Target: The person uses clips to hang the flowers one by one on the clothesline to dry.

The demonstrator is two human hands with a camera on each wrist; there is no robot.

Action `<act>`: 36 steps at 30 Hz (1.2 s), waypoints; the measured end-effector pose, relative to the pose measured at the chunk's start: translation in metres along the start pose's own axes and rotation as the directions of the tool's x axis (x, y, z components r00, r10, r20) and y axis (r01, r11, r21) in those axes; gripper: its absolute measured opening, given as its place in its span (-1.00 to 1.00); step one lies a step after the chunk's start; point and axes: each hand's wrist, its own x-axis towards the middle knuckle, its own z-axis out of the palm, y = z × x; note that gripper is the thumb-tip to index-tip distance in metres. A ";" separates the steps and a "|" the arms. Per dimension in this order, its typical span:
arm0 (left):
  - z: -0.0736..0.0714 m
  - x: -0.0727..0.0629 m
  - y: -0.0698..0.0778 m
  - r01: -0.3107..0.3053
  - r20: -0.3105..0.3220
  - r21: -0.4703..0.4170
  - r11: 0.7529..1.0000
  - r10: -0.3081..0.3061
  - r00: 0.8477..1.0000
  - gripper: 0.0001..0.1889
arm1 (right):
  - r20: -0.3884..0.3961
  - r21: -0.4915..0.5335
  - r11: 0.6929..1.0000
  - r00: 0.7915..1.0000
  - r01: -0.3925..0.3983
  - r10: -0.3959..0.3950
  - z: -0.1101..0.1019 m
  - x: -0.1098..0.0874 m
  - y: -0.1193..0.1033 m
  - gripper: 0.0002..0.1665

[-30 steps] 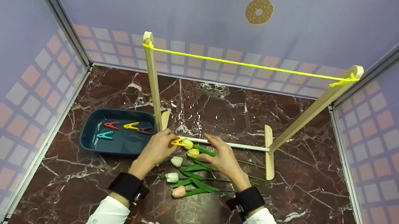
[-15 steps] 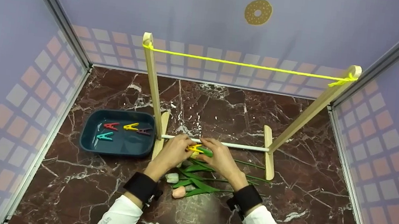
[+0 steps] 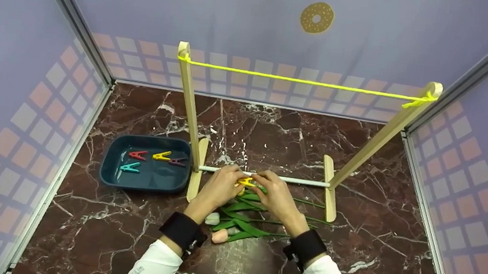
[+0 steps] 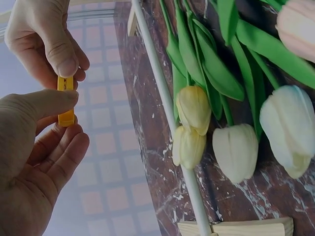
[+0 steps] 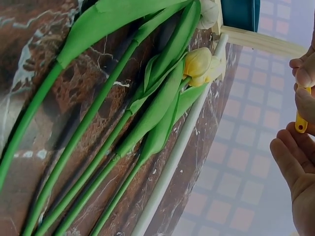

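Note:
A yellow clothespin [image 3: 246,182] is held between both hands above the tulips. My left hand [image 3: 219,188] pinches it, the thumb lying across its middle in the left wrist view. From the other side my right hand [image 3: 277,199] pinches the clothespin's end, thumb tip on it. Several artificial tulips lie on the floor under the hands: two yellow ones [image 4: 193,109], white ones [image 4: 235,153] and a pale pink one [image 3: 220,236], their green stems pointing right. In the head view the hands cover part of the yellow blooms.
A dark blue tub [image 3: 111,177] at the left holds red, yellow, teal and dark clothespins. Around the hands stands a wooden frame [image 3: 190,108] with a yellow cord [image 3: 301,80] strung across its top and a white bar [image 3: 303,181] low down. Patterned panels enclose the marble-look floor.
My left hand has moved right with the yellow clothespin, away from the tub. My right hand, earlier apart with spread fingers, now has its fingertips on the clothespin too.

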 end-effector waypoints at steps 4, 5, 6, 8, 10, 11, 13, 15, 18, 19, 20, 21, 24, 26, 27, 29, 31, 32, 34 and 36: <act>0.000 0.002 0.004 0.012 -0.004 -0.024 1.000 -0.012 1.000 -0.76 | 0.001 0.017 1.000 1.000 -0.015 0.015 -0.007 -0.001 0.003 -0.66; -0.001 0.002 0.005 0.018 -0.004 -0.029 0.999 -0.018 1.000 -0.74 | 0.000 0.021 1.000 1.000 -0.016 0.016 -0.009 -0.001 0.005 -0.65; -0.001 0.002 0.006 0.024 -0.005 -0.028 0.999 -0.024 1.000 -0.73 | -0.001 0.024 1.000 1.000 -0.020 0.020 -0.012 -0.001 0.006 -0.65; -0.001 0.001 0.007 0.036 -0.011 -0.030 0.999 -0.036 0.999 -0.70 | -0.006 0.033 0.999 0.999 -0.036 0.036 -0.016 -0.002 0.010 -0.63; 0.001 -0.001 0.007 0.044 -0.017 -0.017 0.999 -0.044 0.999 -0.68 | -0.020 0.036 0.998 0.999 -0.046 0.047 -0.020 -0.004 0.015 -0.61; 0.003 -0.003 0.007 0.044 -0.022 -0.010 0.999 -0.044 0.999 -0.68 | -0.028 0.036 0.998 0.998 -0.049 0.050 -0.022 -0.005 0.017 -0.61; 0.007 -0.007 0.007 0.039 -0.024 -0.002 0.999 -0.039 0.999 -0.69 | -0.047 0.031 0.998 0.997 -0.058 0.059 -0.025 -0.006 0.022 -0.60; 0.014 -0.011 0.007 0.025 -0.018 0.014 1.000 -0.025 1.000 -0.70 | -0.069 0.018 0.998 0.996 -0.056 0.057 -0.028 -0.008 0.026 -0.61; 0.024 -0.016 0.009 -0.005 0.002 0.024 1.000 0.005 1.000 -0.71 | -0.088 0.010 0.998 0.994 -0.064 0.064 -0.032 -0.010 0.031 -0.60; 0.029 -0.018 0.010 -0.016 0.009 0.029 0.999 0.016 1.000 -0.71 | -0.090 0.011 0.998 0.994 -0.068 0.069 -0.034 -0.011 0.033 -0.60; 0.033 -0.020 0.011 -0.027 0.017 0.033 0.999 0.026 1.000 -0.71 | -0.095 0.011 0.997 0.993 -0.072 0.073 -0.035 -0.012 0.035 -0.59; 0.037 -0.022 0.012 -0.036 0.028 0.036 0.999 0.035 0.999 -0.71 | -0.098 0.013 0.997 0.992 -0.076 0.077 -0.036 -0.014 0.036 -0.59; 0.050 -0.027 0.016 -0.080 0.049 0.055 0.995 0.077 0.996 -0.75 | -0.119 0.008 0.997 0.990 -0.077 0.077 -0.040 -0.017 0.042 -0.60; 0.058 -0.031 0.020 -0.105 0.066 0.065 0.992 0.101 0.993 -0.76 | -0.140 0.000 0.997 0.988 -0.072 0.071 -0.042 -0.019 0.046 -0.60; 0.063 -0.032 0.022 -0.119 0.076 0.072 0.990 0.114 0.991 -0.77 | -0.151 -0.005 0.998 0.986 -0.069 0.067 -0.043 -0.020 0.048 -0.61; 0.071 -0.036 0.025 -0.144 0.097 0.081 0.986 0.136 0.986 -0.78 | -0.176 -0.011 0.998 0.983 -0.063 0.060 -0.046 -0.021 0.052 -0.62; 0.079 -0.039 0.030 -0.164 0.126 0.095 0.982 0.151 0.980 -0.76 | -0.198 -0.022 0.998 0.979 -0.062 0.057 -0.047 -0.022 0.055 -0.62; 0.083 -0.040 0.031 -0.182 0.131 0.107 0.977 0.168 0.977 -0.77 | -0.206 -0.027 0.998 0.977 -0.065 0.059 -0.048 -0.023 0.056 -0.63; 0.091 -0.043 0.035 -0.211 0.151 0.120 0.970 0.192 0.970 -0.79 | -0.217 -0.031 0.997 0.974 -0.076 0.068 -0.051 -0.024 0.058 -0.62; 0.099 -0.045 0.038 -0.239 0.169 0.135 0.962 0.215 0.962 -0.81 | -0.223 -0.036 0.996 0.972 -0.085 0.075 -0.052 -0.026 0.059 -0.61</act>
